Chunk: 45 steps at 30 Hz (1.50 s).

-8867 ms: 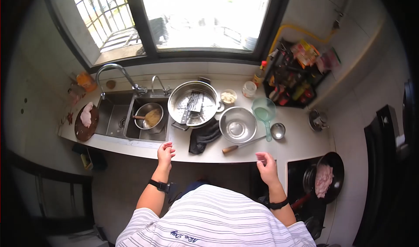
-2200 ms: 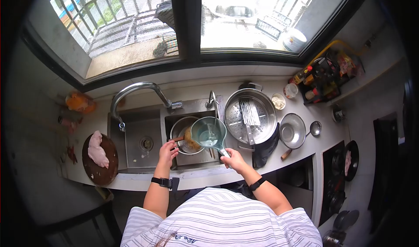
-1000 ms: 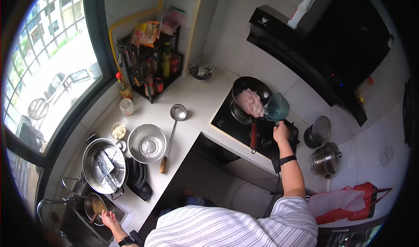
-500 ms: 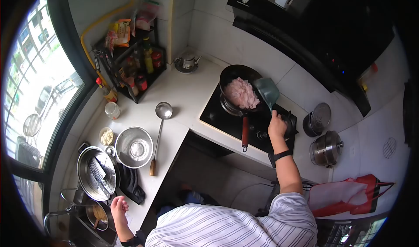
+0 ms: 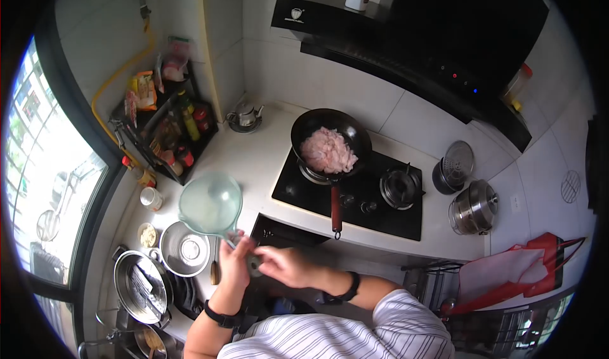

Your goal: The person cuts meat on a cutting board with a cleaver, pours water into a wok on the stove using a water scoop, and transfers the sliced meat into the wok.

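Observation:
My left hand (image 5: 235, 264) is closed round the handle of a translucent green water scoop (image 5: 211, 201). The scoop's bowl hangs above the counter, over part of a metal strainer bowl (image 5: 185, 250). My right hand (image 5: 288, 267) is close beside the left, its fingers curled at the lower end of the scoop's handle; they are slightly blurred. Pale pink sliced raw meat (image 5: 328, 151) lies heaped in a black wok (image 5: 355, 130) on the left burner. The wok's red-brown handle (image 5: 336, 208) points towards me. A wooden ladle handle (image 5: 214, 272) shows beside my left hand; the rest is hidden.
A large metal pan (image 5: 124, 276) with utensils and a small bowl of chopped pale food (image 5: 148, 235) stand left. A spice rack (image 5: 168, 137) and teapot (image 5: 245, 114) are behind. Lidded pots (image 5: 476, 208) stand right of the hob (image 5: 374, 213), below a black range hood (image 5: 412, 67).
The scoop has moved from beside the wok to the left counter. My left hand has come up and taken its handle, and my right hand has moved left with it. The view has shifted.

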{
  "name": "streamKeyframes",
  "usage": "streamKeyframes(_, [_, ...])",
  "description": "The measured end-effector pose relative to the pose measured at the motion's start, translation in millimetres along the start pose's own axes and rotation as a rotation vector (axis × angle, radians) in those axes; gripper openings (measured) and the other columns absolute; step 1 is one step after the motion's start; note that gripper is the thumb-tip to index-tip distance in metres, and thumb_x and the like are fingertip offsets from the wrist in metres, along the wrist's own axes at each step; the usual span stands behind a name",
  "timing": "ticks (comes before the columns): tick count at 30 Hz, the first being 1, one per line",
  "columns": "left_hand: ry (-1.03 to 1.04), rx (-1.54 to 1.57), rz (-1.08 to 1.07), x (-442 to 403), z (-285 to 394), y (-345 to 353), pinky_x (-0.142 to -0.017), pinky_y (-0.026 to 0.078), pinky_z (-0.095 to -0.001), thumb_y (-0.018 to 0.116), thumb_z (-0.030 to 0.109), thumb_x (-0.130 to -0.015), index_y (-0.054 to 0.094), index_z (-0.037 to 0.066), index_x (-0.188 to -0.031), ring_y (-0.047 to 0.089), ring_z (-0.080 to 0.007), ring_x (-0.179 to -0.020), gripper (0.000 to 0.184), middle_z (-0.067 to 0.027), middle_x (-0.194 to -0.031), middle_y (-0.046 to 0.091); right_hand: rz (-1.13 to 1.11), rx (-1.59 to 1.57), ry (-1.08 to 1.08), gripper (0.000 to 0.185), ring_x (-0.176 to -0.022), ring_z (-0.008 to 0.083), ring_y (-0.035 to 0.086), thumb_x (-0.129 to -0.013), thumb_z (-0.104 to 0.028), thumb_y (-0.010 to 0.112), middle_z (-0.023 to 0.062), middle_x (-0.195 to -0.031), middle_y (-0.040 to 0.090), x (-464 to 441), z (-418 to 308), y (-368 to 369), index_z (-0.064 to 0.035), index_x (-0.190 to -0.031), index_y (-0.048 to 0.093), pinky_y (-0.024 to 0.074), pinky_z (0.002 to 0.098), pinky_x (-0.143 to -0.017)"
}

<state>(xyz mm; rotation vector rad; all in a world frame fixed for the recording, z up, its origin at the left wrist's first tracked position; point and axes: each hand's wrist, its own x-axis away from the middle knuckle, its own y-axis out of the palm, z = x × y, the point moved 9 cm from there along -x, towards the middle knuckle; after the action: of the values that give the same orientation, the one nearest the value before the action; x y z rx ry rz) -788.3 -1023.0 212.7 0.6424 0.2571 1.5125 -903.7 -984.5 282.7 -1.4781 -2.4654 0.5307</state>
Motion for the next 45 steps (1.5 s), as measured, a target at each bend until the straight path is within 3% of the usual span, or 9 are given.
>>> streamKeyframes(3, [-0.125, -0.073, 0.195, 12.2, 6.9, -42.8, -0.049, 0.044, -0.0263, 0.055, 0.009, -0.084, 0.048, 0.008, -0.100, 0.049, -0.0107, -0.059, 0.017, -0.0003, -0.071, 0.049, 0.778, 0.034, -0.076, 0.021, -0.064, 0.0126, 0.058, -0.089, -0.021, 0.051, 0.0057, -0.070, 0.059, 39.7, 56.4, -150.9, -0.0024, -0.083, 0.059, 0.0468, 0.0312, -0.061])
streamKeyframes(5, [-0.186, -0.179, 0.170, 25.0, 15.7, -71.9, -0.048, 0.043, -0.0251, 0.056, 0.013, -0.086, 0.052, 0.007, -0.099, 0.048, -0.0109, -0.054, 0.015, -0.0003, -0.067, 0.048, 1.081, 0.531, 0.305, 0.015, -0.057, 0.0264, 0.058, -0.085, -0.017, 0.053, 0.0114, -0.063, 0.058, 76.0, 131.9, -238.1, -0.0048, -0.077, 0.055, 0.0454, 0.0350, -0.054])
streamKeyframes(8, [-0.216, -0.309, 0.134, 58.1, 44.8, -88.3, -0.046, 0.044, -0.0225, 0.056, 0.015, -0.085, 0.055, 0.001, -0.101, 0.048, -0.0089, -0.056, 0.021, -0.0001, -0.066, 0.048, 0.721, 0.884, 0.519, 0.016, -0.080, 0.0323, 0.060, -0.077, -0.016, 0.061, 0.0133, -0.083, 0.061, 75.5, 299.7, -259.5, -0.0096, -0.091, 0.057, 0.0475, 0.0423, -0.067])
streamKeyframes(17, [-0.316, -0.390, 0.408, 166.9, 77.9, -172.2, -0.042, 0.045, -0.0260, 0.056, 0.013, -0.082, 0.059, -0.001, -0.092, 0.050, -0.0122, -0.045, 0.017, -0.0028, -0.061, 0.051, 0.344, 0.925, 0.708, 0.024, -0.085, 0.0313, 0.062, -0.074, -0.014, 0.065, 0.0127, -0.089, 0.063, 53.9, 395.4, -229.3, -0.0100, -0.095, 0.055, 0.0499, 0.0418, -0.073])
streamKeyframes(24, [-0.251, -0.327, 0.602, 217.5, 75.4, -215.0, -0.040, 0.042, -0.0229, 0.055, 0.016, -0.084, 0.057, 0.000, -0.097, 0.048, -0.0108, -0.043, 0.020, -0.0013, -0.058, 0.048, 0.496, 0.889, 0.845, 0.030, -0.086, 0.0336, 0.062, -0.075, -0.024, 0.067, 0.0132, -0.088, 0.065, 65.0, 393.1, -222.9, -0.0095, -0.098, 0.053, 0.0490, 0.0440, -0.073])
streamKeyframes(28, [-0.271, -0.159, 0.715, 254.4, 67.0, -237.3, -0.044, 0.042, -0.0231, 0.054, 0.013, -0.086, 0.060, 0.003, -0.099, 0.047, -0.0086, -0.048, 0.017, 0.0008, -0.065, 0.047, 0.974, 0.415, 0.734, 0.034, -0.097, 0.0331, 0.057, -0.080, -0.017, 0.058, 0.0186, -0.102, 0.059, 104.2, 413.0, -186.2, 0.0002, -0.108, 0.053, 0.0439, 0.0379, -0.083])
streamKeyframes(34, [-0.100, 0.153, 0.847, 314.6, 52.7, -292.9, -0.045, 0.046, -0.0237, 0.056, 0.020, -0.087, 0.056, 0.004, -0.093, 0.054, -0.0104, -0.051, 0.017, -0.0010, -0.063, 0.053, 0.053, -0.061, 0.696, 0.012, -0.066, 0.0137, 0.061, -0.081, -0.002, 0.049, 0.0070, -0.071, 0.062, 77.4, 317.5, 90.5, -0.0028, -0.087, 0.060, 0.0477, 0.0257, -0.060])
streamKeyframes(36, [-0.046, 0.189, 0.943, 331.8, 49.8, -322.6, -0.045, 0.045, -0.0244, 0.055, 0.020, -0.088, 0.056, 0.005, -0.091, 0.054, -0.0116, -0.050, 0.015, -0.0012, -0.062, 0.053, -0.166, -0.047, 0.369, 0.011, -0.057, 0.0123, 0.059, -0.081, -0.003, 0.051, 0.0050, -0.062, 0.060, 36.5, 242.7, 157.9, -0.0026, -0.086, 0.061, 0.0470, 0.0257, -0.054])
streamKeyframes(45, [0.149, 0.181, 1.064, 324.7, 42.4, -495.5, -0.052, 0.050, -0.0266, 0.057, 0.019, -0.087, 0.055, 0.003, -0.093, 0.054, -0.0117, -0.059, 0.018, -0.0044, -0.072, 0.054, -0.974, -0.282, 0.100, 0.018, -0.073, 0.0113, 0.060, -0.086, -0.009, 0.054, 0.0055, -0.080, 0.061, -57.1, -2.9, 392.2, 0.0012, -0.101, 0.057, 0.0491, 0.0244, -0.068])
